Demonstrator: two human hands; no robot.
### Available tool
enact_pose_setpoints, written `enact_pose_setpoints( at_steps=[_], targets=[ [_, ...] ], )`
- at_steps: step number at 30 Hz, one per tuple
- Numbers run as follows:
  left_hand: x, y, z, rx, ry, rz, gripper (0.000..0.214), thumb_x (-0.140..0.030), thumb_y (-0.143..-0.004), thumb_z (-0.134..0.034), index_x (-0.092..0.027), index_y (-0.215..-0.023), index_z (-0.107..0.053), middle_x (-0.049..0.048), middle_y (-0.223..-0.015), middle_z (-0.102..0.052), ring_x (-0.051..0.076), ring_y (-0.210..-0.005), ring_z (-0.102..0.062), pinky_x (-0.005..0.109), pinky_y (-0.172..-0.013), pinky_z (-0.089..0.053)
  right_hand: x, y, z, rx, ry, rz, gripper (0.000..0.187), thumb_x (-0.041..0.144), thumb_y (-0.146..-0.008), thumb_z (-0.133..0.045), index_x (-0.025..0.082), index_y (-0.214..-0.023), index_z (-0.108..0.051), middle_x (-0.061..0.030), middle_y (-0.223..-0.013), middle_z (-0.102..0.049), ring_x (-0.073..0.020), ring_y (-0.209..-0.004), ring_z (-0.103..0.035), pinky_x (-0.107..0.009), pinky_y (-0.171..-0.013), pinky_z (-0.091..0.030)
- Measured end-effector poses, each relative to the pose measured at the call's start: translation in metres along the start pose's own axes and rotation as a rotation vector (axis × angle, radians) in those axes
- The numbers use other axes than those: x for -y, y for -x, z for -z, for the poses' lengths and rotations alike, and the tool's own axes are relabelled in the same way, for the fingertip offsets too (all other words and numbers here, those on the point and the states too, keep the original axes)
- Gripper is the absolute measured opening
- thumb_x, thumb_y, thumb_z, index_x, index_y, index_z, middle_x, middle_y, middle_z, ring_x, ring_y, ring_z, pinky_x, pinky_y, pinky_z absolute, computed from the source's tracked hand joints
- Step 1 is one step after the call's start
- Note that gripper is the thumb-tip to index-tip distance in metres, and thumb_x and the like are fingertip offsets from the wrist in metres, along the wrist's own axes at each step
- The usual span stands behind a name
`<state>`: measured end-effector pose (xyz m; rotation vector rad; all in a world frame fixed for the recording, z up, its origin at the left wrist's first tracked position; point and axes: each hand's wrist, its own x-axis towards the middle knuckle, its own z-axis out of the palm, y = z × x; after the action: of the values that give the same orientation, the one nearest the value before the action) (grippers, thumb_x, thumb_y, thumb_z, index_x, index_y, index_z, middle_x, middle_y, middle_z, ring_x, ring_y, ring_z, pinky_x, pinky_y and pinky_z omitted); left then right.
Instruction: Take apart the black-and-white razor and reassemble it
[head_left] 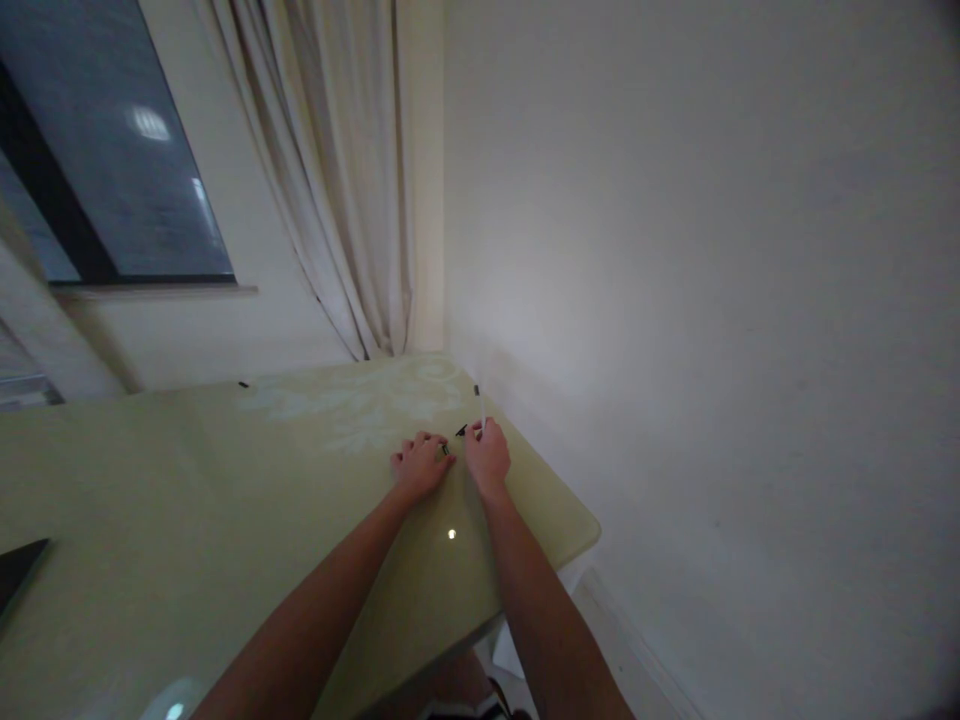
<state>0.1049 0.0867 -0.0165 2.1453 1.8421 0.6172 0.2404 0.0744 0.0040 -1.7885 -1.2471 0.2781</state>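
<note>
A slim white stick is held just right of the frame's centre, a little below mid-height, its lower end enclosed by the closed fingers of the right hand. The stick is pointed toward the top of the frame, and a small dark block is seen at its far end; whether the two are joined cannot be told. Just left of the right hand's fingertips, a small black piece is seen, its exact shape too small to be made out.

To the left of these, the left hand is laid palm down with its fingers bent and spread. A small black-edged part is seen between its thumb and forefinger, but whether it is pinched or merely touched cannot be told.

Both hands are placed over the pale green table, near its corner at the centre of the frame. A glint is reflected below the hands. Another small black piece is set by the table's far edge, left of centre, and a dark flat object is cut off by the left border. Beyond the table, a cream curtain is hung at upper centre, a dark-framed window is shown at upper left, and the right side is filled by a plain wall.
</note>
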Motion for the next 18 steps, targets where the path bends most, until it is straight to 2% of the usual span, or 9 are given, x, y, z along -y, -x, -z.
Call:
enact_pose_setpoints(
  at_steps=[4, 7, 9, 12, 15, 18],
  targets=[
    [0.01, 0.003, 0.002, -0.028, 0.04, -0.036, 0.032, -0.034, -0.09, -0.061, -0.02, -0.118, -0.07, 0.0158, -0.133, -0.065, 0.036, -0.123, -0.056, 0.053, -0.101, -0.042, -0.007, 0.001, 0.001, 0.195, 0.221, -0.019, 0.017, 0.027, -0.09, -0.063, 0.021, -0.106, -0.066, -0.0089, -0.101, -0.071, -0.0221, -0.088, -0.065, -0.029, -0.068, -0.038],
    [0.031, 0.013, 0.018, -0.005, 0.075, -0.121, 0.027, -0.027, -0.088, -0.064, -0.018, -0.112, -0.072, 0.0142, -0.122, -0.07, 0.028, -0.115, -0.062, 0.041, -0.099, -0.046, -0.005, 0.006, -0.005, 0.24, 0.251, 0.028, 0.014, 0.022, -0.091, -0.061, 0.021, -0.103, -0.067, -0.0086, -0.099, -0.071, -0.0221, -0.087, -0.066, -0.029, -0.068, -0.038],
    [0.051, 0.025, 0.032, -0.019, 0.097, -0.144, 0.027, -0.028, -0.088, -0.064, -0.019, -0.113, -0.072, 0.0118, -0.118, -0.073, 0.026, -0.108, -0.065, 0.039, -0.096, -0.047, -0.001, 0.01, -0.011, 0.251, 0.251, 0.076, 0.012, 0.023, -0.092, -0.061, 0.021, -0.101, -0.068, -0.0082, -0.094, -0.071, -0.0216, -0.084, -0.065, -0.029, -0.067, -0.037],
    [0.083, 0.047, 0.052, -0.156, 0.147, -0.112, 0.03, -0.036, -0.089, -0.065, -0.024, -0.115, -0.072, 0.0083, -0.115, -0.076, 0.026, -0.099, -0.067, 0.044, -0.093, -0.047, 0.003, 0.016, -0.019, 0.261, 0.265, 0.158, 0.011, 0.024, -0.093, -0.06, 0.021, -0.099, -0.07, -0.0087, -0.091, -0.069, -0.0212, -0.081, -0.064, -0.029, -0.065, -0.037],
    [0.112, 0.069, 0.066, -0.301, 0.245, -0.12, 0.033, -0.043, -0.088, -0.066, -0.026, -0.115, -0.072, 0.0066, -0.109, -0.077, 0.025, -0.092, -0.067, 0.044, -0.091, -0.049, 0.007, 0.024, -0.023, 0.24, 0.27, 0.228, 0.016, 0.032, -0.097, -0.06, 0.019, -0.101, -0.07, -0.01, -0.097, -0.068, -0.0205, -0.081, -0.063, -0.028, -0.064, -0.036],
    [0.128, 0.084, 0.073, -0.412, 0.352, -0.124, 0.037, -0.049, -0.089, -0.062, -0.023, -0.113, -0.072, 0.0074, -0.101, -0.076, 0.025, -0.087, -0.065, 0.042, -0.085, -0.052, 0.021, 0.032, -0.024, 0.223, 0.217, 0.352, 0.03, 0.04, -0.106, -0.047, 0.019, -0.103, -0.068, -0.0101, -0.105, -0.067, -0.0185, -0.081, -0.061, -0.027, -0.065, -0.035]
  ],
)
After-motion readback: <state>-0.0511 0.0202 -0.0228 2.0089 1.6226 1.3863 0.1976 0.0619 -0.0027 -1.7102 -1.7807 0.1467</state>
